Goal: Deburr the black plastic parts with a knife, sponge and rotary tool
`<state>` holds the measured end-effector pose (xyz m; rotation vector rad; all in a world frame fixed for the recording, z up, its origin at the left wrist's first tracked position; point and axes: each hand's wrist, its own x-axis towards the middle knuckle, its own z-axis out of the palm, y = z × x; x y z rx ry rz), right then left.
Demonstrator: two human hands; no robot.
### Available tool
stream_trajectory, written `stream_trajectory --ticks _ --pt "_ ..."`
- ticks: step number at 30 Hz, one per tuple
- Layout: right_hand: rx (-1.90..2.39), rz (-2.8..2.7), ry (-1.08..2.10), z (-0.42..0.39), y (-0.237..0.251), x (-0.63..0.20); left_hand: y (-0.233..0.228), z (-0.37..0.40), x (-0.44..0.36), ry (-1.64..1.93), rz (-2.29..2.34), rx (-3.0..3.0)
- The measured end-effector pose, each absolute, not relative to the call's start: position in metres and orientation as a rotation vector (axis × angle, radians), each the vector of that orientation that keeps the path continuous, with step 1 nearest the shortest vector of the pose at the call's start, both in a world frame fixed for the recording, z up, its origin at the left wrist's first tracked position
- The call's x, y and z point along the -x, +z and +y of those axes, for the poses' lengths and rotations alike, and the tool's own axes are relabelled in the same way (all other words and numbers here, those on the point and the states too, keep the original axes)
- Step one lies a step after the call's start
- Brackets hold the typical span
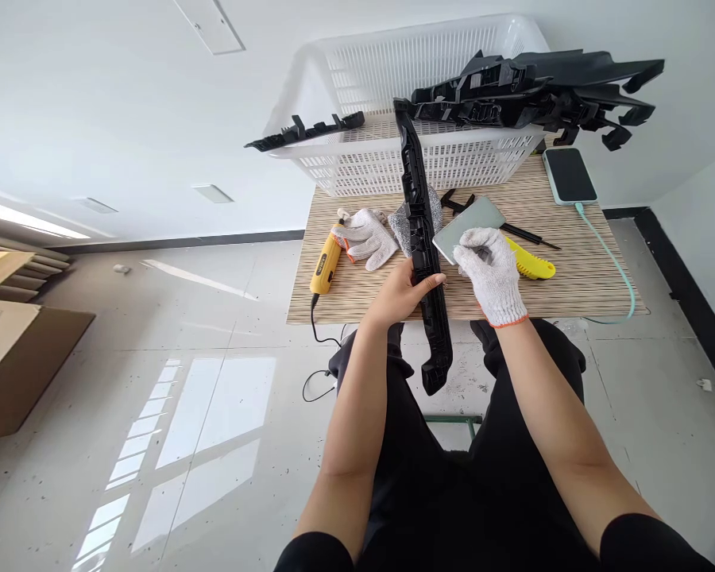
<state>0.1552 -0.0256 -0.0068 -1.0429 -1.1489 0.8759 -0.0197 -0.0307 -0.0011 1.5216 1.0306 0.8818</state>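
My bare left hand (pixel 400 294) is wrapped round a long black plastic trim part (pixel 418 202), which stretches from the basket's front rim down past the table's front edge. On my right hand (pixel 489 266) is a white knit glove with an orange cuff. Its fingers are pinched together beside the trim part; whether something small is in them is hidden. Just behind those fingers lies a flat grey-green slab (pixel 473 222). A yellow tool handle (pixel 531 260) pokes out from beneath the gloved hand.
A white plastic basket (pixel 334 171) at the back holds several black parts (pixel 506 87). On the wooden table (pixel 596 270) lie a yellow corded tool (pixel 326 262), a loose glove (pixel 369 238), a grey cloth (pixel 400 226), a black-handled tool (pixel 530 235) and a phone (pixel 570 175) with a cable. Cardboard boxes (pixel 24 357) stand left.
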Motion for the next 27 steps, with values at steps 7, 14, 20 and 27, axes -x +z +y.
stream_trajectory --ticks 7,14,20,27 --pt "1.029 -1.207 0.829 -0.026 -0.0078 -0.155 -0.0029 -0.0309 0.02 0.9 1.004 -1.532" --pt "1.022 -1.207 0.844 -0.0262 -0.0103 -0.1558 -0.0023 -0.0314 0.0191 0.905 1.021 -1.515" --pt "1.064 -1.227 0.762 -0.0274 -0.0078 -0.1561 -0.0053 -0.0313 0.0195 0.897 1.045 -1.519" --pt "1.05 -1.253 0.754 -0.0271 -0.0085 -0.1562 -0.0039 -0.0307 0.019 0.905 1.019 -1.512"
